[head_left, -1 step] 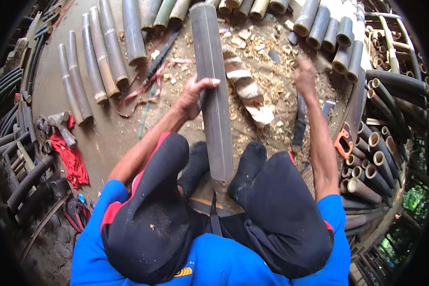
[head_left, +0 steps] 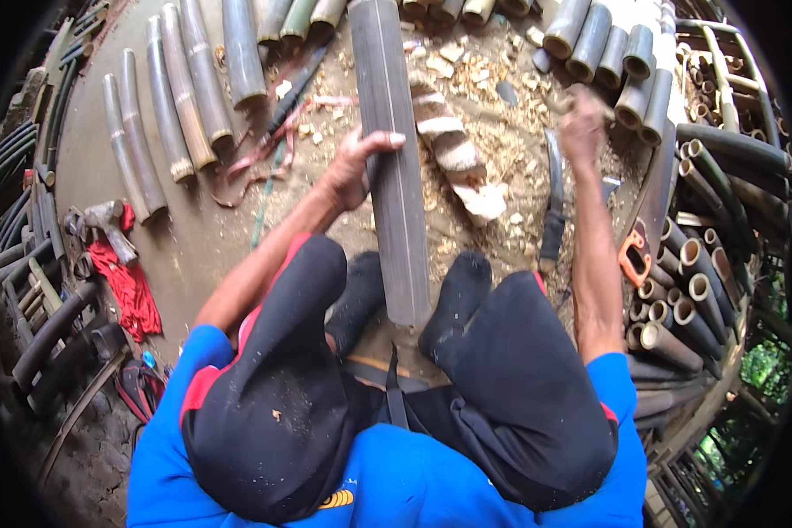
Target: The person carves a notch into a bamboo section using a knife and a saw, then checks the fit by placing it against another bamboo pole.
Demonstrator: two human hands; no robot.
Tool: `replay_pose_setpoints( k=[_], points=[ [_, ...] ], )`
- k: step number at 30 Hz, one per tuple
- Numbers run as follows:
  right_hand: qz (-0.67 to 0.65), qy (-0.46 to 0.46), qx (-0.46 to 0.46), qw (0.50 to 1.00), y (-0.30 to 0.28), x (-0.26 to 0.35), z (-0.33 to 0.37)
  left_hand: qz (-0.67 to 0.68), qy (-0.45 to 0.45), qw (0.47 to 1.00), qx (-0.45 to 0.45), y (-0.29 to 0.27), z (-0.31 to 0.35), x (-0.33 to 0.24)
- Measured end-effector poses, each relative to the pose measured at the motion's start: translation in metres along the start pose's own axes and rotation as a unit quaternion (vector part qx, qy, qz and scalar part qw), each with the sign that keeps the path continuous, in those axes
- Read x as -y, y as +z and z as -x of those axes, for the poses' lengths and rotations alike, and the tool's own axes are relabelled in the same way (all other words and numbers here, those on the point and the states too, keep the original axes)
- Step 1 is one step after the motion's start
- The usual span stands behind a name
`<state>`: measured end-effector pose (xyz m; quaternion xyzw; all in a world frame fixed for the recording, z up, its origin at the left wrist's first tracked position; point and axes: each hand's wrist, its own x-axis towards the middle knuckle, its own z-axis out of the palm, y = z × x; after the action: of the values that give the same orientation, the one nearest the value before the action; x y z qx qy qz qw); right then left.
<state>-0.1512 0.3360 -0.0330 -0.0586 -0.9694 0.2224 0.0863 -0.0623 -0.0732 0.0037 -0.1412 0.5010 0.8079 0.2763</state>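
Note:
My left hand (head_left: 361,163) is closed round a dark grey bamboo pole (head_left: 389,176), thumb across its top face. Thin pale lines run along the pole, which stretches away from between my feet; its far end is cut off by the upper edge. Out to the right, my right hand (head_left: 583,132) is raised off the pole, its fingers curled. Something tan shows at those fingers, too blurred to name. Below that hand lies a long knife (head_left: 553,202) with a black handle. Right of the pole is a pale, notched piece of wood (head_left: 453,150).
Wood chips (head_left: 502,114) litter the ground. Cut bamboo poles (head_left: 207,79) lie at far left, with more poles (head_left: 590,44) at far right. An orange-handled saw (head_left: 634,258) rests near stacked bamboo (head_left: 695,299). At left are a red cloth (head_left: 130,295) and a hammer-like tool (head_left: 110,229).
My right hand has moved slightly right, and the tan thing at its fingers now shows. The left hand keeps its hold on the bamboo pole. The whole view has shifted a little.

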Motion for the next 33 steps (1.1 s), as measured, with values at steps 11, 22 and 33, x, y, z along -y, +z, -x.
replay_pose_setpoints(
  k=[11, 22, 33],
  points=[
    [0.080, -0.056, 0.159, 0.982, 0.063, 0.126, 0.173, 0.014, 0.018, 1.000, -0.003, -0.010, 0.010, 0.019],
    [0.099, -0.175, 0.267, 0.943, 0.041, 0.067, 0.057, 0.017, -0.118, 0.992, 0.040, -0.004, 0.040, 0.083],
    [0.105, -0.116, 0.266, 0.951, 0.061, 0.064, 0.051, 0.049, -0.163, 0.984, 0.061, -0.008, 0.041, 0.109]
  ],
)
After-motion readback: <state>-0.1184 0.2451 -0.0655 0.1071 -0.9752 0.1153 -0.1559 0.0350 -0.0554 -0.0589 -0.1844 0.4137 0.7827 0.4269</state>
